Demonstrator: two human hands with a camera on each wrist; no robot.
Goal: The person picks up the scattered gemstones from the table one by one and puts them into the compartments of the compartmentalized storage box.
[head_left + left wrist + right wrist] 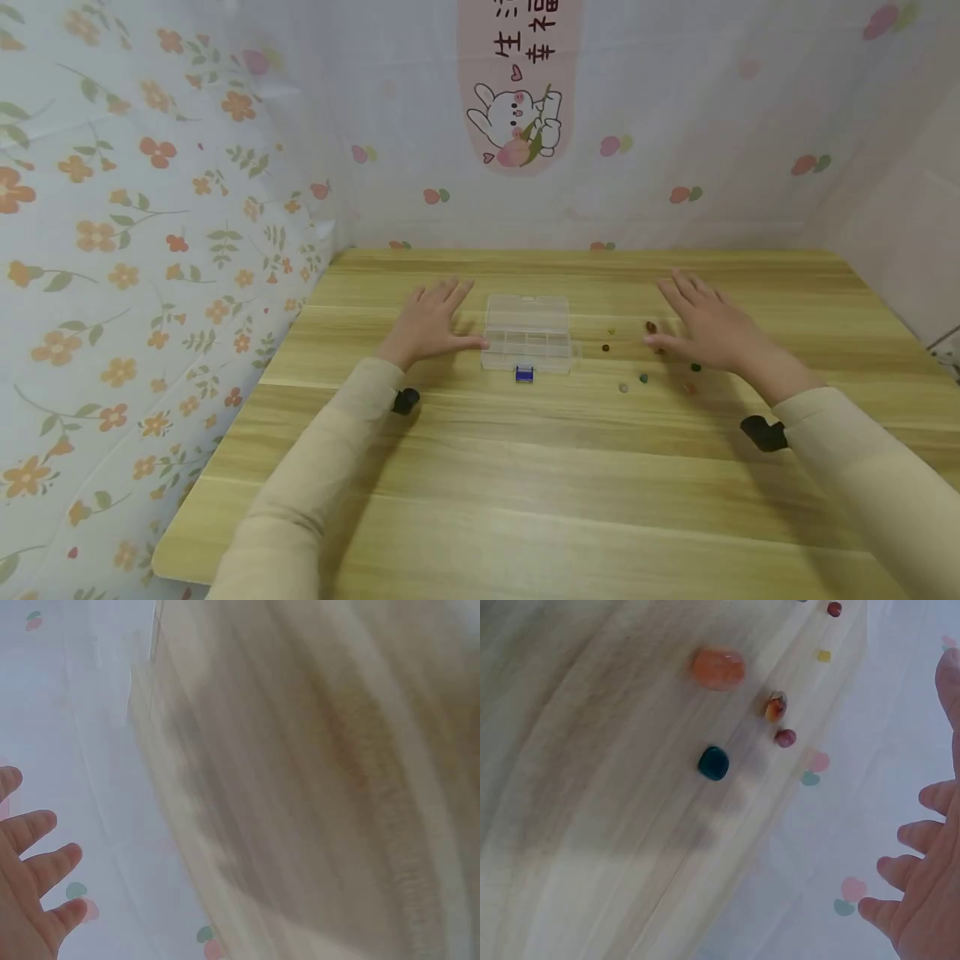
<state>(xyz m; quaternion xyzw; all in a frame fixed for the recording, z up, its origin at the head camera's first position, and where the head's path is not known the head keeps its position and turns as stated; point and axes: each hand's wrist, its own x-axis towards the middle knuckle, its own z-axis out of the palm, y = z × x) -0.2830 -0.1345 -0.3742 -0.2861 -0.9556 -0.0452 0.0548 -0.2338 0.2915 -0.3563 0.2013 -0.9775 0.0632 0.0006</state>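
A clear plastic compartment box (527, 352) lies on the table with its lid raised toward the back and a blue latch (524, 374) at its front. My left hand (429, 327) hovers beside its left end, fingers spread and thumb pointing at the box; whether the thumb touches it I cannot tell. On the right, my right hand (708, 329) is held above several small polished stones, fingers extended, holding nothing. In the right wrist view the stones include an orange stone (718, 668), a dark green stone (714, 763), a mottled amber stone (775, 706) and a yellow stone (823, 655).
The wooden table (495, 492) ends at the back against a printed white curtain (637, 100) with a rabbit picture. A flowered cloth (150, 250) hangs along the left side. Black straps (763, 433) show under the wrists.
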